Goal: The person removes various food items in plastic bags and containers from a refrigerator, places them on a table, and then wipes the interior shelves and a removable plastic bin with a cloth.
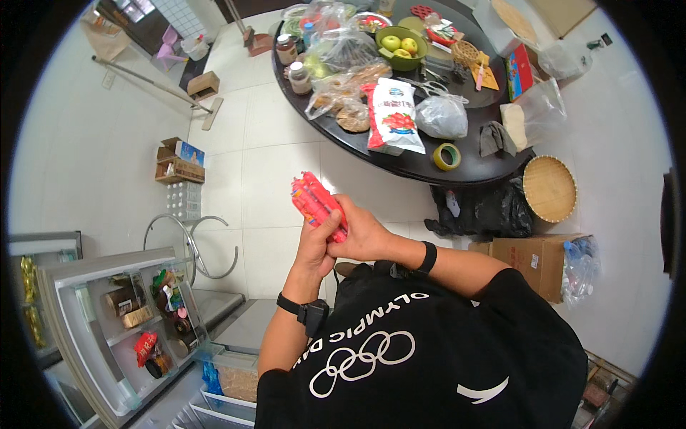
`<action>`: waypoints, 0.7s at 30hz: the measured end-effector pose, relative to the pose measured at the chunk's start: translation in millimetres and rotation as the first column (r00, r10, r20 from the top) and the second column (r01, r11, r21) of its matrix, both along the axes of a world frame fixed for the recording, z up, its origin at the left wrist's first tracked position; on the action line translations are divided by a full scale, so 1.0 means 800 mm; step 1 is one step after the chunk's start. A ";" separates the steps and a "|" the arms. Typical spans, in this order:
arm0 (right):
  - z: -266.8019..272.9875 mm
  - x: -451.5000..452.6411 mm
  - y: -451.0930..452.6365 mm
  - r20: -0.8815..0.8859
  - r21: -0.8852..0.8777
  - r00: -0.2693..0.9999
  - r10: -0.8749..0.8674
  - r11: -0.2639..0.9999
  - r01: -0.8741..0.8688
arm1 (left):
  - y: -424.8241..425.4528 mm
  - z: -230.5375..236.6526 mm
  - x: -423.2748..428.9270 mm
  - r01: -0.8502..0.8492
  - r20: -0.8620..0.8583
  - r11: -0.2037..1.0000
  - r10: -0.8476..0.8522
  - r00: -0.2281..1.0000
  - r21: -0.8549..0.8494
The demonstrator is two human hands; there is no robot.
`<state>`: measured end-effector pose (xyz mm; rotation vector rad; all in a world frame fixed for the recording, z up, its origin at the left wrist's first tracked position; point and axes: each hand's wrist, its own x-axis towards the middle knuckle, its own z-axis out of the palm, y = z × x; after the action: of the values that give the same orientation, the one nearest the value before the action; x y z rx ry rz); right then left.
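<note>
A bundle of red-wrapped sticks (316, 201), apparently packaged sausages, is held in front of my chest, above the tiled floor. My left hand (313, 244) grips its lower end from the left, with the thumb lying across the wrappers. My right hand (362, 230) is closed around the same end from the right, touching the left hand. The bundle's far end points up and left, free of both hands. To my left, a refrigerator door (48, 279) hangs open, its shelves carrying jars (120, 301) and a red packet (144, 347).
Ahead stands a round dark table (386, 163) with a white-and-red bag (396, 115), tape roll (447, 156), scissors (429, 86) and green fruit bowl (399, 61). Cardboard boxes (528, 263) and a bamboo tray (550, 187) are at right. A metal-tube frame (195, 246) stands near the refrigerator.
</note>
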<state>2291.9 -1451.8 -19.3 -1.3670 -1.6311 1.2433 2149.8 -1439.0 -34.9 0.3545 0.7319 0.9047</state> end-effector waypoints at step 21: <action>-0.131 0.271 0.011 -0.376 -0.680 0.466 -0.801 0.580 0.448 | 0.059 -0.031 0.104 0.536 -0.346 0.842 -0.519 0.781 -0.053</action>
<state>2508.8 -1443.2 -123.8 -1.3908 -0.1773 1.4340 2233.3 -1392.1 -60.0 0.7387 0.8745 0.3192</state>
